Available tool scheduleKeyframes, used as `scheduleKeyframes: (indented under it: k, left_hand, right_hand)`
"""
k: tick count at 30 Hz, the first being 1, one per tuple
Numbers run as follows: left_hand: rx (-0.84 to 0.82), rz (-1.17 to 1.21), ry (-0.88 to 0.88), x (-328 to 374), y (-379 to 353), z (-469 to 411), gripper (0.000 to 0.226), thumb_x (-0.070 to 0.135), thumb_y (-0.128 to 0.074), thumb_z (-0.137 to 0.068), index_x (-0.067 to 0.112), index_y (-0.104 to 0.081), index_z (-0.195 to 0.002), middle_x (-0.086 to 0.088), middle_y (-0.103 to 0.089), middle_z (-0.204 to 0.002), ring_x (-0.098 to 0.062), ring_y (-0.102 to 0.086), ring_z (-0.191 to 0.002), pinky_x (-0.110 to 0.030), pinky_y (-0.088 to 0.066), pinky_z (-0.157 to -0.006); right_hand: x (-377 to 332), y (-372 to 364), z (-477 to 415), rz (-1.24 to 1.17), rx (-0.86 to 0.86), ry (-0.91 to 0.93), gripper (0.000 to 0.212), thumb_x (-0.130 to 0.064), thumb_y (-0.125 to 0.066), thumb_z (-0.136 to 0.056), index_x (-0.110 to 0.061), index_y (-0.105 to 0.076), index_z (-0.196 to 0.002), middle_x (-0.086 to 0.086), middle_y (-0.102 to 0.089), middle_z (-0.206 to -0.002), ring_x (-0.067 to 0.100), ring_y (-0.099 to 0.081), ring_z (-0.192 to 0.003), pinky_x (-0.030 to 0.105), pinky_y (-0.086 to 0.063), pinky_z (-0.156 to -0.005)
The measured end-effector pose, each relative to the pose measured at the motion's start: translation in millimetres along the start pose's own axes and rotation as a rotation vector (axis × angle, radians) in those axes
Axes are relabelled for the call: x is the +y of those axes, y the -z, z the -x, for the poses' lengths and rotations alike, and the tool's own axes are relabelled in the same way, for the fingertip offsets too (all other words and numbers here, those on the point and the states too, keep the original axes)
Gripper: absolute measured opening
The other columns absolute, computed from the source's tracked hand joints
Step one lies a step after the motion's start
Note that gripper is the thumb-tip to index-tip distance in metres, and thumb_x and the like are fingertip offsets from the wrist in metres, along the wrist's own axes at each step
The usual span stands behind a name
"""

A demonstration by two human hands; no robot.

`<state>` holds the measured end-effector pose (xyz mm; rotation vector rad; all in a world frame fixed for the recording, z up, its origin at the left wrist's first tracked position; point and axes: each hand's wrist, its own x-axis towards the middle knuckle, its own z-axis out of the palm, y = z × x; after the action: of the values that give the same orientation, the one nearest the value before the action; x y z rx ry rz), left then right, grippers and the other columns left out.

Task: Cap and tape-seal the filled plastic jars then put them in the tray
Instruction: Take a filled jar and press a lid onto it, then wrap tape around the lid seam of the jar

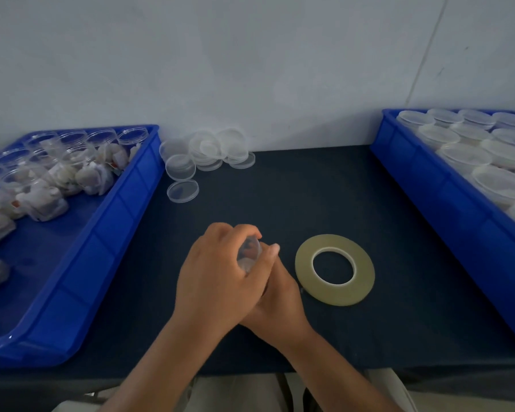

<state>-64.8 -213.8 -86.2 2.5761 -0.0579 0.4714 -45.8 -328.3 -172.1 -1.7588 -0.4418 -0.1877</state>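
Observation:
Both my hands close around one small clear plastic jar (249, 251) at the middle of the dark table. My left hand (217, 275) covers it from the left and above, its fingers curled over the top. My right hand (280, 301) grips it from below and the right, thumb up beside the jar. Most of the jar is hidden; whether a cap sits on it I cannot tell. A roll of yellowish tape (334, 269) lies flat just right of my hands. Loose clear caps (204, 156) are piled at the back of the table.
A blue tray (107, 233) on the left holds open jars and white wrapped pieces. A second blue tray (446, 203) on the right holds several capped jars. The wall runs close behind the table. The table's near edge is at my forearms.

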Motion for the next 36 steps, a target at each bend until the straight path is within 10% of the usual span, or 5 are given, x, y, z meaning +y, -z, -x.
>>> scheduleKeyframes:
  k: [13, 20, 30, 36]
  left_hand:
    - [0.053, 0.138, -0.328, -28.1, 3.3, -3.6, 0.036, 0.046, -0.067, -0.092, 0.023, -0.078, -0.118, 0.012, -0.066, -0.124, -0.004, -0.064, -0.112, -0.026, -0.053, -0.092]
    - [0.103, 0.184, 0.066, -1.9, -2.8, 16.9, 0.080, 0.088, -0.059, -0.075, 0.045, -0.052, -0.143, 0.027, -0.056, -0.133, 0.008, -0.055, -0.120, -0.017, -0.046, -0.093]
    - [0.030, 0.312, -0.080, -26.8, 6.4, 10.9, 0.072, 0.065, -0.077, -0.075, 0.043, -0.058, -0.141, 0.026, -0.060, -0.131, 0.001, -0.058, -0.125, -0.017, -0.048, -0.094]
    - [-0.154, 0.369, -0.100, -56.7, 7.3, 11.5, 0.080, 0.060, -0.082, -0.071, 0.046, -0.052, -0.144, 0.028, -0.062, -0.135, 0.002, -0.058, -0.129, -0.022, -0.047, -0.100]
  right_hand:
    - [-1.3, 2.3, 0.4, -0.033, -0.005, -0.020, 0.086, -0.046, -0.096, -0.073, -0.040, -0.049, -0.145, -0.017, -0.064, -0.137, 0.009, -0.067, -0.124, 0.035, -0.060, -0.095]
    - [-0.9, -1.5, 2.6, -0.109, 0.072, 0.027, 0.072, -0.048, -0.091, -0.082, -0.031, -0.057, -0.143, -0.006, -0.069, -0.132, 0.022, -0.071, -0.118, 0.042, -0.062, -0.089]
    - [-7.3, 10.4, 4.7, -0.065, -0.153, -0.040, 0.099, -0.047, -0.098, -0.073, -0.048, -0.038, -0.152, -0.022, -0.054, -0.148, 0.008, -0.059, -0.135, 0.037, -0.058, -0.103]
    - [-3.0, 95.3, 6.7, 0.706, -0.329, -0.097, 0.105, -0.089, -0.063, -0.077, -0.045, -0.025, -0.164, -0.034, -0.006, -0.170, -0.008, -0.004, -0.157, 0.032, -0.018, -0.129]
